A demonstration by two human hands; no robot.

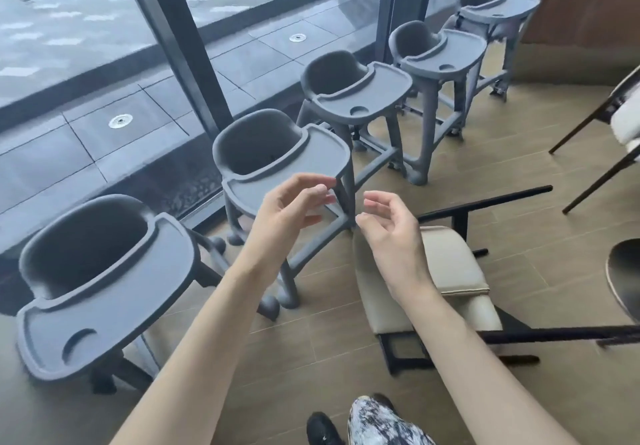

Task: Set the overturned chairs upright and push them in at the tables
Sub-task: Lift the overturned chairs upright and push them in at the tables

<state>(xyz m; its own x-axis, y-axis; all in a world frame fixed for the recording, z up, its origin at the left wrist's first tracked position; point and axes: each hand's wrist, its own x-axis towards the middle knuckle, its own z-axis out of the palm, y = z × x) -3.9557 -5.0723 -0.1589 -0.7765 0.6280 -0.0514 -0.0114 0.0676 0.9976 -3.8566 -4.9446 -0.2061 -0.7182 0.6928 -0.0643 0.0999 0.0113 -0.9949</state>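
Observation:
An overturned chair [450, 271] with a beige padded seat and black metal legs lies on its side on the wooden floor, right of centre. Its legs stick out to the right, one high [485, 203] and one low [561, 333]. My left hand [294, 207] and my right hand [391, 228] hover in mid-air above the chair's far end, fingers loosely curled, holding nothing and touching nothing. My right forearm crosses over the beige seat.
Several grey plastic high chairs [277, 157] with trays stand upright in a row along the glass wall [104, 28] on the left. Another beige chair [620, 112] stands at the right edge, and a dark round edge [623, 274] shows below it. My shoe [322, 427] is at the bottom.

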